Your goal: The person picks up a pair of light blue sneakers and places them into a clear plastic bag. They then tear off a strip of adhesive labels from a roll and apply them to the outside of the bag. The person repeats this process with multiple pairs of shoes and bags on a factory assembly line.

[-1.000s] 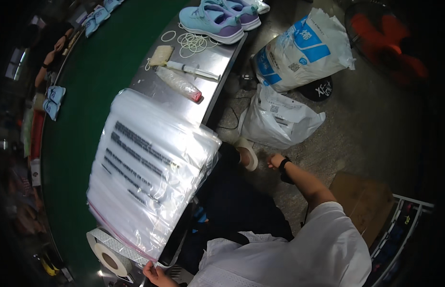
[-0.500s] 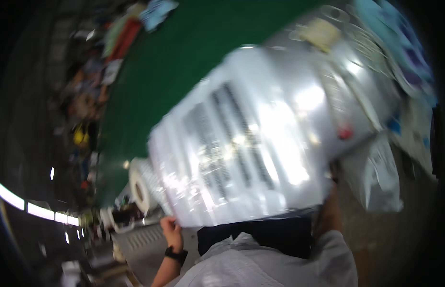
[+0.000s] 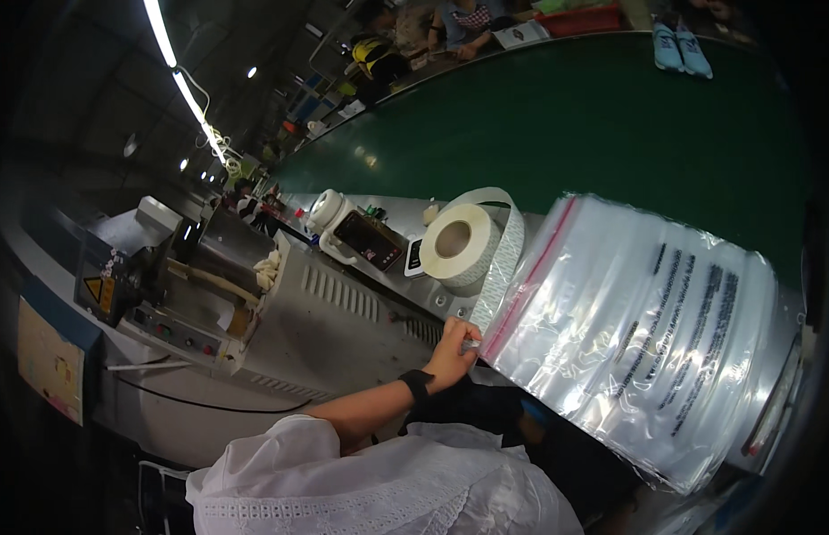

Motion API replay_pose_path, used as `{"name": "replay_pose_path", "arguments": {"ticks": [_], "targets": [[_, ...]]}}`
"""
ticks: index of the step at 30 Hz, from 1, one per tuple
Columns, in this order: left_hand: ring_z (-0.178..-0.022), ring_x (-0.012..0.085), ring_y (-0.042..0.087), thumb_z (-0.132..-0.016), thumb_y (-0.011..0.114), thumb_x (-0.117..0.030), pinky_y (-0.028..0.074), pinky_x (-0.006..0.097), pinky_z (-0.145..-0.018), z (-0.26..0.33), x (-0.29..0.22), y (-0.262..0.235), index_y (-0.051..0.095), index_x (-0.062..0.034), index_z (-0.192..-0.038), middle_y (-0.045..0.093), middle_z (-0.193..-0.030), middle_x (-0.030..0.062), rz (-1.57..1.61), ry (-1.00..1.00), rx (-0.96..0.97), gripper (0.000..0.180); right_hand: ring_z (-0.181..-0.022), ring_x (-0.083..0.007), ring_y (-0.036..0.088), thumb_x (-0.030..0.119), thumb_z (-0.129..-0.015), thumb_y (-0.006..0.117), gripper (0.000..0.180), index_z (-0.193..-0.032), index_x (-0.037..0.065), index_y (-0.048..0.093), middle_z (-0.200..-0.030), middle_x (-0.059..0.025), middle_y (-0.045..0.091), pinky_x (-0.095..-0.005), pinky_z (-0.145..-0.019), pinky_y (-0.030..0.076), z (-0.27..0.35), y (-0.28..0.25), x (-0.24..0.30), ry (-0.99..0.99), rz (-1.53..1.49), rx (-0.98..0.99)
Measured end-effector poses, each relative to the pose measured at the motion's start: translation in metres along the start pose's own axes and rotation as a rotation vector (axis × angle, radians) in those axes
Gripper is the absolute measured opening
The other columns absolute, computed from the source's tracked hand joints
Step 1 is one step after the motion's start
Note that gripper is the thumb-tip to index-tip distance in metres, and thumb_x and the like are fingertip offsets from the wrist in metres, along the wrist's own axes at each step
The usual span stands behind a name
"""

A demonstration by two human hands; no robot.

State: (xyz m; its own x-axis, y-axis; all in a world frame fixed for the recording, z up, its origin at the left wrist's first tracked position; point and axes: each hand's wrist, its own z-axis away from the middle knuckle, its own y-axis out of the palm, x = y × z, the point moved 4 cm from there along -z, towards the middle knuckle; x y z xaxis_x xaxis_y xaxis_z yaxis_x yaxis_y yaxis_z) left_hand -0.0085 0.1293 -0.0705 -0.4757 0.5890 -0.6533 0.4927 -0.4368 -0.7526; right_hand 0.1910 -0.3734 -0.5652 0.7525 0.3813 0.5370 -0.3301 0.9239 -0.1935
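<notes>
A stack of clear plastic zip bags (image 3: 637, 321) with black print lies at the right, a red strip (image 3: 528, 278) along its left edge. My left hand (image 3: 452, 355), with a black band on the wrist, is closed in a pinch at the near left corner of the bags. My right hand is not in view. Just beyond my left hand stands a roll of white labels (image 3: 432, 251), its loose patterned strip (image 3: 502, 267) curving down beside the bags.
A green conveyor belt (image 3: 557, 116) runs behind, with light blue shoes (image 3: 668, 52) on it and people at its far side. A phone (image 3: 368, 239), a white bottle (image 3: 327, 209) and a grey vented machine (image 3: 316, 325) are to the left.
The view has swung to the left, so the bags now appear farther right and the machine shows. My left hand stays at the bags' corner; my right forearm has gone out of view.
</notes>
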Motion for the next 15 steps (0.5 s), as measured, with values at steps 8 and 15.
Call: {"name": "replay_pose_path", "arguments": {"ticks": [8,15], "targets": [[-0.096,0.0196,0.046,-0.071,0.054,0.011,0.039,0.025,-0.078,0.004,0.0,-0.012,0.054,-0.0079,-0.098,0.042,-0.101,0.0072,0.198,0.058,0.064,0.033,-0.109,-0.0261,0.05,0.035,-0.094,0.041,0.045,-0.128,0.007,0.043,-0.125,-0.0116,0.051,-0.0373,-0.085,0.044,0.07,0.0,0.039,0.009,-0.096,0.076],[-0.1,0.0131,0.052,-0.076,0.053,0.011,0.044,0.024,-0.082,0.027,0.014,-0.027,0.05,-0.0032,-0.108,0.047,-0.109,0.0046,0.822,-0.063,0.126,0.035,-0.069,-0.0183,0.059,0.012,-0.082,0.054,0.015,-0.083,-0.001,0.062,-0.075,-0.0098,0.062,-0.0302,-0.066,0.046,0.298,0.051,0.207,-0.868,0.887,-0.215]]}}
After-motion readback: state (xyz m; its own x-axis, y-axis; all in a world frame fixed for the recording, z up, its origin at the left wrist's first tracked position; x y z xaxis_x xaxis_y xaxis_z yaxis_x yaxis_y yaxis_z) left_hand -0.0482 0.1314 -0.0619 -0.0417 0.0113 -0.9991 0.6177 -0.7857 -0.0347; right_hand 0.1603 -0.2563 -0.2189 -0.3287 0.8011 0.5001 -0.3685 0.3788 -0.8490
